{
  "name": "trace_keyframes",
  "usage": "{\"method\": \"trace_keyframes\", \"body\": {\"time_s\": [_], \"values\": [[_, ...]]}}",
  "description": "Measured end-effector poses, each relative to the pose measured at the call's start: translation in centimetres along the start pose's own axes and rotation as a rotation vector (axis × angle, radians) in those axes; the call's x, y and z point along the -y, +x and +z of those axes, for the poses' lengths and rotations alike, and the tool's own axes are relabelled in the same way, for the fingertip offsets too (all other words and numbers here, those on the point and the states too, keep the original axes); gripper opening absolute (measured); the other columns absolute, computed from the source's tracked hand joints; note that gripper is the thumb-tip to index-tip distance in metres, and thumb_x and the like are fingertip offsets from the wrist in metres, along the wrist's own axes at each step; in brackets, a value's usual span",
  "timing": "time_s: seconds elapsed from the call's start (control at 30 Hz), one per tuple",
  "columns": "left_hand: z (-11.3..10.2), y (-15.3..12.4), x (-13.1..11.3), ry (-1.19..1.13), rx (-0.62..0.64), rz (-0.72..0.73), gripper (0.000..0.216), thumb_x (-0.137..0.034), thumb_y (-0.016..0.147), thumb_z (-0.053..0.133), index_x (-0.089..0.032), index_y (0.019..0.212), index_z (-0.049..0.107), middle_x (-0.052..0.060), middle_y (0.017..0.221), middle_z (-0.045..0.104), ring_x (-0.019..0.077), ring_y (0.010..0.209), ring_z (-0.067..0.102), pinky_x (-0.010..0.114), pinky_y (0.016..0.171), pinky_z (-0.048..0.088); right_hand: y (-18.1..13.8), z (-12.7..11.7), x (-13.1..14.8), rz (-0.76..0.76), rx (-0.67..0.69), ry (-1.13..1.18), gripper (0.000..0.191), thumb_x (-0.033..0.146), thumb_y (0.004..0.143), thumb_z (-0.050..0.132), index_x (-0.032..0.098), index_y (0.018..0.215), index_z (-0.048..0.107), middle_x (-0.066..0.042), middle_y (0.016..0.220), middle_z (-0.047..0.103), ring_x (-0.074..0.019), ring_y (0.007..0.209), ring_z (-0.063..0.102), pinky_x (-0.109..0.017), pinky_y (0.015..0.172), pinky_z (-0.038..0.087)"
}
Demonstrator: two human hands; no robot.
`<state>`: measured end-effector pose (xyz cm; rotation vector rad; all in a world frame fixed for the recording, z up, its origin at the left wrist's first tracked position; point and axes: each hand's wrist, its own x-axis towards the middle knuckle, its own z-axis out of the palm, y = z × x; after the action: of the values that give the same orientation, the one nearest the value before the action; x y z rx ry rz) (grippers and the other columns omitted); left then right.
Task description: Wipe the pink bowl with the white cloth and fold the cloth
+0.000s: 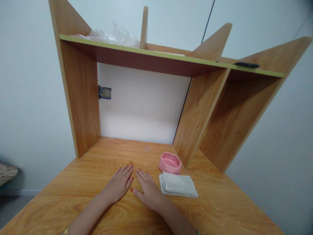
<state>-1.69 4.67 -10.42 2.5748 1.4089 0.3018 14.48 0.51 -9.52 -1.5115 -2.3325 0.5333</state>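
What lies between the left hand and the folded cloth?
The right hand, palm down on the wooden tabletop; the head view shows this.

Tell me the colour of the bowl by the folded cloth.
The bowl is pink, seen in the head view.

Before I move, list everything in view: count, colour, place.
Desk: 1, wood-brown, foreground
Shelf unit: 1, wood-brown, on desk
Wall: at least 1, whitish, background
Floor: 1, grey, lower left
Wired wall box: 1, grey, wall, left
Plastic bag: 1, clear, on upper shelf, left
Thin item: 1, white, on upper shelf, middle
Flat object: 1, black, on upper shelf, right
Folded cloth: 1, off-white, on desk, right
Bowl: 1, pink, behind folded cloth
Patterned item: 1, beige, left edge
Left hand, right hand: 2, reddish nails, on desk
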Motion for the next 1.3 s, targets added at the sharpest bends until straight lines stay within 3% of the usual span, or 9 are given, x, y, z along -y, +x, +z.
{"method": "trace_keyframes", "body": {"time_s": [1.3], "values": [[0.20, 0.17, 0.20, 0.044, 0.043, 0.002, 0.054, -0.037, 0.089, 0.019, -0.010, 0.134, 0.029, 0.009, 0.141, 0.024, 0.0182, 0.130, 0.022, 0.038, 0.106, 0.018, -0.05, -0.33, 0.38, 0.017, 0.020, -0.007, 0.062, 0.038, 0.083, 0.039, 0.005, 0.134, 0.029, -0.014, 0.140, 0.026, -0.0224, 0.130, 0.019, -0.039, 0.108, 0.011]]}}
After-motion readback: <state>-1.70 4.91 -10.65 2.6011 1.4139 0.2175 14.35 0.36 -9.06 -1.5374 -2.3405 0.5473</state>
